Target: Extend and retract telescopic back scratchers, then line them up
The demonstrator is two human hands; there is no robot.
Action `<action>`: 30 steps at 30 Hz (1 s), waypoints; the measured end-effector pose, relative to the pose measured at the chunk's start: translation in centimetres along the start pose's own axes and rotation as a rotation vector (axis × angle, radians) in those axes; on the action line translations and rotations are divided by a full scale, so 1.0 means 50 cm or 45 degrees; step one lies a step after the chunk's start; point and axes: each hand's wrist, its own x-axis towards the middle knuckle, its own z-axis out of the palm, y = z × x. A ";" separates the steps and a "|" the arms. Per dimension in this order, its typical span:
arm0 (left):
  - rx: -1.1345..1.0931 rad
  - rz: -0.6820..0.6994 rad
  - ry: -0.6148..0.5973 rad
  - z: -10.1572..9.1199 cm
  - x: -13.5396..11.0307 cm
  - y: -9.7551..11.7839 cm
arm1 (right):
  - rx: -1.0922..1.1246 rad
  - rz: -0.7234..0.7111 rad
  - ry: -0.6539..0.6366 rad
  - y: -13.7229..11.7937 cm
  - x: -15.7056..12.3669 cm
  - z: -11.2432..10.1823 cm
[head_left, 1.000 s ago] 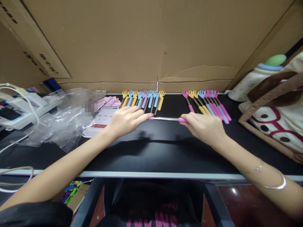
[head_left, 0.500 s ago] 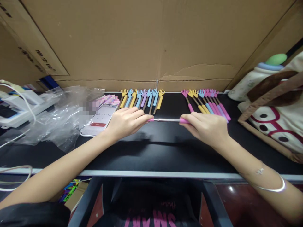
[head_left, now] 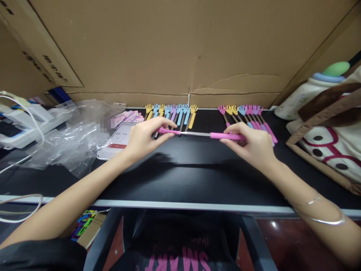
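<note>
Level above the black table, a pink telescopic back scratcher (head_left: pixel 195 133) spans the gap between my two hands, its silver rod showing in the middle. My left hand (head_left: pixel 146 138) pinches the pink head end between thumb and fingers. The pink grip at the other end sits in my right hand (head_left: pixel 251 145), with thumb below and fingers above. Behind my left hand lies a row of yellow, blue and purple back scratchers (head_left: pixel 179 114). A second group of pink, yellow, blue and purple back scratchers (head_left: pixel 263 128) lies behind my right hand.
A phone (head_left: pixel 114 150) with a running timer lies left, beside crumpled clear plastic bags (head_left: pixel 76 131) and pink packets (head_left: pixel 128 117). White power strips with cables (head_left: pixel 31 130) are far left. A bottle (head_left: pixel 299 96) and cloth bag (head_left: pixel 327 150) stand right. Cardboard (head_left: pixel 169 49) walls the back.
Both hands have loosened from closed fists to a finger pinch, showing more of the pink head end and grip. The back scratcher has risen slightly in view.
</note>
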 end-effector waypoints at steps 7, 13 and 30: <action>-0.220 -0.219 -0.195 0.012 -0.002 0.007 | 0.182 0.174 -0.017 -0.003 0.002 -0.004; -0.258 -0.178 -0.241 0.018 -0.005 0.010 | 0.253 0.207 -0.070 -0.007 0.001 0.000; -0.243 -0.182 -0.320 0.035 -0.015 -0.007 | 0.454 0.168 -0.209 0.002 -0.008 0.027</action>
